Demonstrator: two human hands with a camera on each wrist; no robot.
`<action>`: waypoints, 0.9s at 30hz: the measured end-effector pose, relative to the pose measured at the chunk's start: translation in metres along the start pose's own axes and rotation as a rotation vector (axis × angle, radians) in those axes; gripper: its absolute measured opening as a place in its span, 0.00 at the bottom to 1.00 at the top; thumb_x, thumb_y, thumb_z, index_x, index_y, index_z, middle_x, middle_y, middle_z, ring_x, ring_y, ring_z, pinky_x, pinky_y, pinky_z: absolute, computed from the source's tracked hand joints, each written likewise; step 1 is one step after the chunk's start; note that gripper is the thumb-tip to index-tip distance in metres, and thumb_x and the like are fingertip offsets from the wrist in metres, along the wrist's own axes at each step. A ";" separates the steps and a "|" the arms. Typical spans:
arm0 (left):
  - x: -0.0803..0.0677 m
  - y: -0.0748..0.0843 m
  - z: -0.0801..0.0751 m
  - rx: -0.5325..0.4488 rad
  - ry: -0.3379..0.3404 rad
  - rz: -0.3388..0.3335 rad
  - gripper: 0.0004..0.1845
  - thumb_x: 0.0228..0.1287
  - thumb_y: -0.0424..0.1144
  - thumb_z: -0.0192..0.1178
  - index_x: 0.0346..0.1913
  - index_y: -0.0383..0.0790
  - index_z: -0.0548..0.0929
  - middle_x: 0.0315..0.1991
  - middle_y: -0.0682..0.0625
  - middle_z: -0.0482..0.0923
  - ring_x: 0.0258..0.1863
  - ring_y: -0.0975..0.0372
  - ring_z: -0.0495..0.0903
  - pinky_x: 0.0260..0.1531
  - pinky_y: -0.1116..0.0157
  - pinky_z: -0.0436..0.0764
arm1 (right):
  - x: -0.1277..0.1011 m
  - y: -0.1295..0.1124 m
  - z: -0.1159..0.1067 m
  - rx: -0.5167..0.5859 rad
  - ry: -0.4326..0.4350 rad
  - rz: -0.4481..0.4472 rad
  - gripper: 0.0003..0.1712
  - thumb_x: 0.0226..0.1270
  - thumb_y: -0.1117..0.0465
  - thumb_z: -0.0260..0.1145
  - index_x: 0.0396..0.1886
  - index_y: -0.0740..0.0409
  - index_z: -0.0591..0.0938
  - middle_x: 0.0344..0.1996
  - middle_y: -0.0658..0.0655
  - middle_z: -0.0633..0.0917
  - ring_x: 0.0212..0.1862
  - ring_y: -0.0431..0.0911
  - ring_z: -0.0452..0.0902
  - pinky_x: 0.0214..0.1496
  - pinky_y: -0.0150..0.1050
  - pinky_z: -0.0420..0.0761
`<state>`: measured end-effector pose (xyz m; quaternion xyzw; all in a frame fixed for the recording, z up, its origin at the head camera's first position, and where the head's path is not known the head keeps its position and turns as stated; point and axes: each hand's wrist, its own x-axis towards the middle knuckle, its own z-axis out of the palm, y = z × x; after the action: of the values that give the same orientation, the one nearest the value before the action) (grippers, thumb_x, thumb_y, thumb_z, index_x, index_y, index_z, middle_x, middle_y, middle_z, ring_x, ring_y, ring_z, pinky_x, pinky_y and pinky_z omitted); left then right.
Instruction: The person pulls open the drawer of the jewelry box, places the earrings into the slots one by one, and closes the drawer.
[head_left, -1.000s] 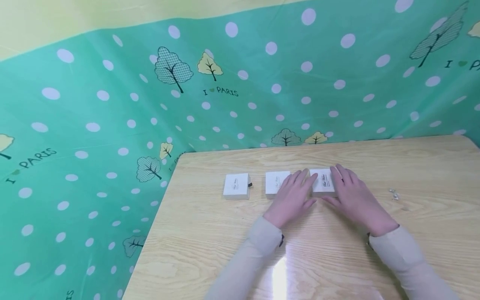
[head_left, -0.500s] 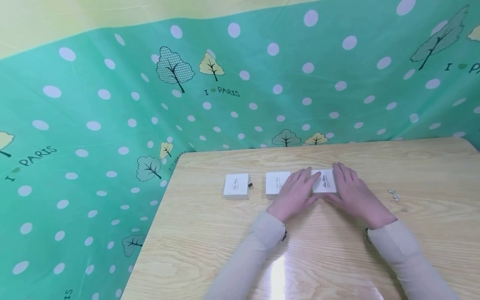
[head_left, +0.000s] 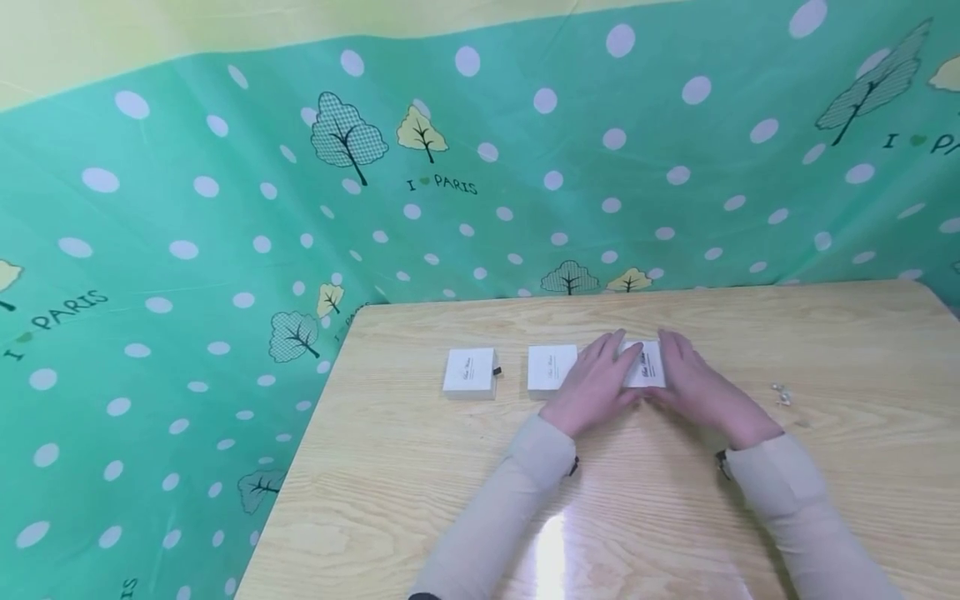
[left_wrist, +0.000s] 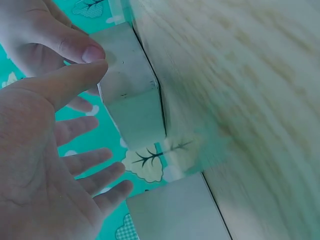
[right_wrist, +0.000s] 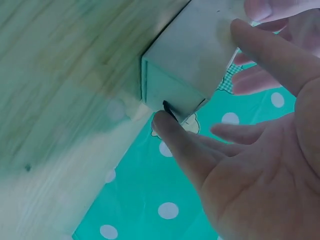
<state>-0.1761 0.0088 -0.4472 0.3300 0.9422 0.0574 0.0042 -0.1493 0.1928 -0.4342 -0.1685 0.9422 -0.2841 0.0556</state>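
A small white gift box (head_left: 651,365) with dark script on its lid rests on the table, with both hands around it. My left hand (head_left: 591,390) comes from its left, the index finger over the lid and the thumb at the near side. The other left fingers are spread and straight in the left wrist view. My right hand (head_left: 701,390) is at the opposite end. Its index fingertip touches a short black ribbon tab (right_wrist: 168,108) on the box's end face, and its thumb reaches the near side.
Two similar white boxes stand in a row to the left, a middle box (head_left: 551,368) and a far-left box (head_left: 468,372) with a black tab. Some tiny shiny pieces (head_left: 782,394) lie right of the hands. A patterned green curtain (head_left: 450,217) hangs behind the table (head_left: 390,467).
Both hands stay around the same box. The right hand has drawn in slightly to the left against the box's end. The view has shifted a little.
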 end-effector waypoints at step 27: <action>0.017 0.005 0.004 -0.110 -0.051 -0.030 0.36 0.66 0.56 0.62 0.73 0.46 0.67 0.76 0.51 0.60 0.76 0.61 0.55 0.74 0.66 0.56 | 0.008 0.004 -0.005 -0.060 -0.002 0.041 0.47 0.56 0.59 0.76 0.65 0.83 0.63 0.64 0.83 0.62 0.57 0.77 0.70 0.59 0.67 0.72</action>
<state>-0.1858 0.0234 -0.4499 0.3166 0.9421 0.1004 0.0472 -0.1586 0.1956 -0.4321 -0.1508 0.9535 -0.2544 0.0573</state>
